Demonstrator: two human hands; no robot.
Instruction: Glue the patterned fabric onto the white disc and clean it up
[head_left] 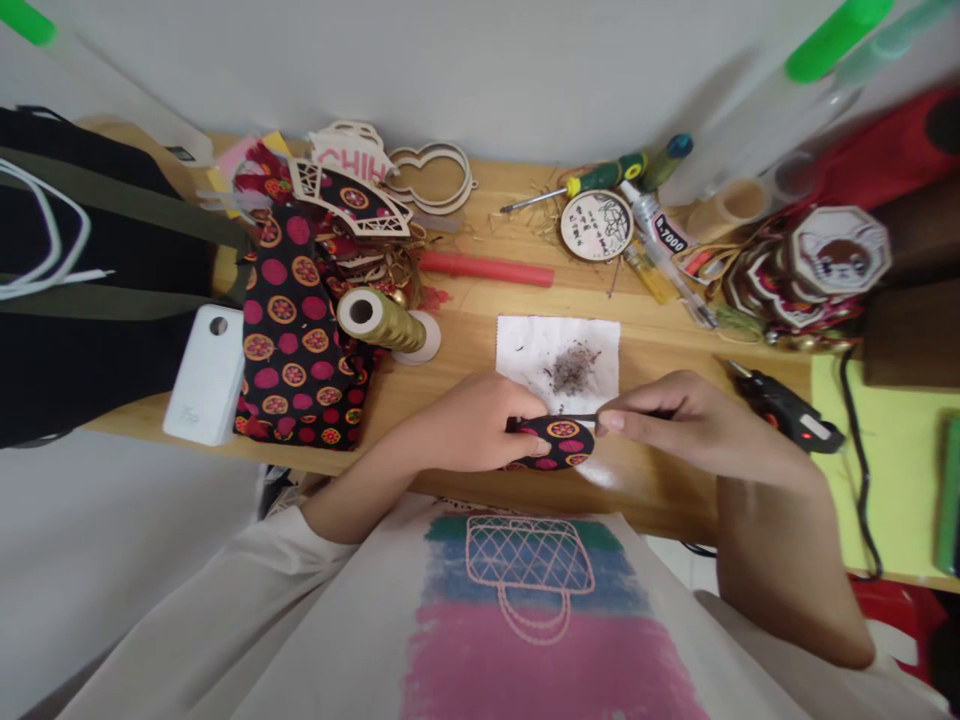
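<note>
A rounded piece of black fabric (564, 431) with magenta and orange circles is held near the table's front edge. My left hand (480, 425) grips its left side, thumb on top. From the right, my right hand (660, 420) is closed in a pinch at the fabric's upper right edge, where a thin dark strip with a pale part runs between my hands. What exactly sits in the right fingertips is too small to make out. Just beyond lies a white paper (517, 345) with a small heap of dark scraps (574, 370).
Matching patterned cloth (289, 350), a gold thread spool (382, 318) and a white power bank (204, 375) are at left. A red stick (487, 268), a screwdriver (607, 175) and a glue tube (658, 225) lie behind. A black glue gun (784, 408) with its cord is at right.
</note>
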